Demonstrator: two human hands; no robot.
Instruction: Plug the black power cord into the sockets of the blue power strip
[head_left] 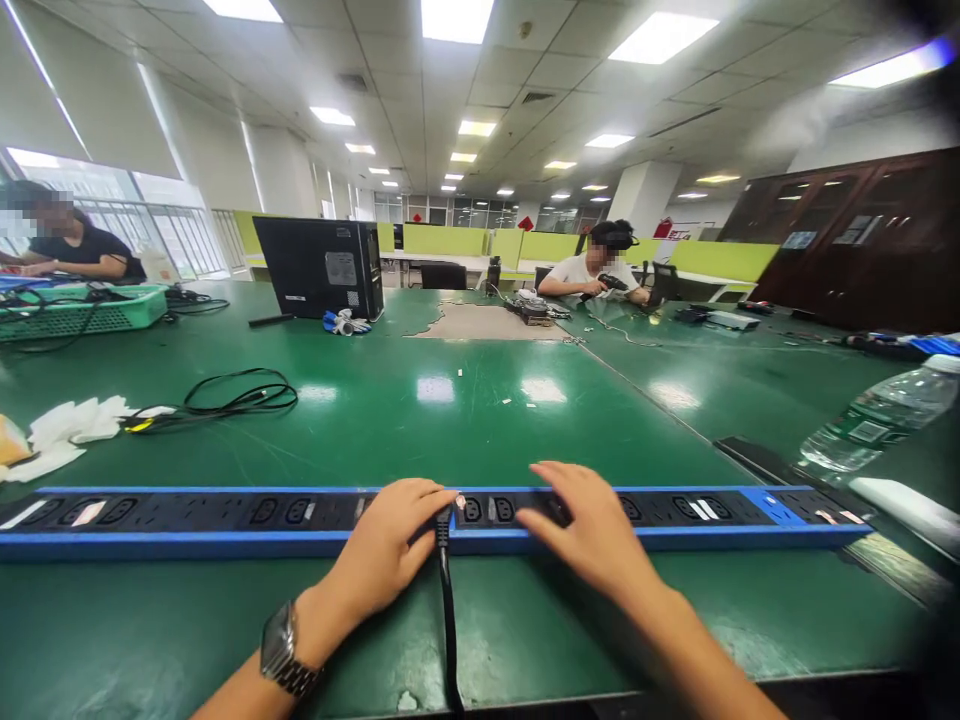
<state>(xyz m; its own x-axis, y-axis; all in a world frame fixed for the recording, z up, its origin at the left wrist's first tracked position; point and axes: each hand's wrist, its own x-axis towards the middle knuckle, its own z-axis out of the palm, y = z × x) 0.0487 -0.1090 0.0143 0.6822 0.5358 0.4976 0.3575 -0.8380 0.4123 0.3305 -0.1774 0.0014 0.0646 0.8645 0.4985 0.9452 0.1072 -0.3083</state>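
Note:
A long blue power strip [517, 540] with black sockets lies across the green table in front of me. My left hand [386, 540], a metal watch on its wrist, is closed round a black power plug [442, 525] at the middle of the strip. The plug's cable [449, 630] runs down toward the table's near edge. How far the plug sits in a socket is hidden by my fingers. My right hand [592, 530] is over the strip to the right of the plug, with thumb and fingers apart and nothing held.
Left of the strip's far side lie a coiled black cable [240, 395] and white crumpled tissue [71, 430]. Beyond stand a black computer case [315, 265] and a green basket [112, 308]. A plastic bottle [874, 420] lies at right. Two people sit farther off.

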